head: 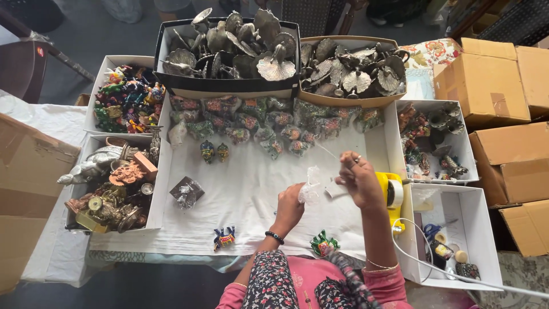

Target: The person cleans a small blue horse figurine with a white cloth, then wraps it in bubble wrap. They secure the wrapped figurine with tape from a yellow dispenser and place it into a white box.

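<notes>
Plastic wrap (310, 186) over white cloth (246, 189), boxes (486, 86) around.

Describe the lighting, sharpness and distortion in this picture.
Head view: soft, even light with faint shadows; wide-angle bending at the edges; metal dishes gleam mildly; the right hand and clear plastic bag look slightly blurred; the white cloth is bright.
</notes>
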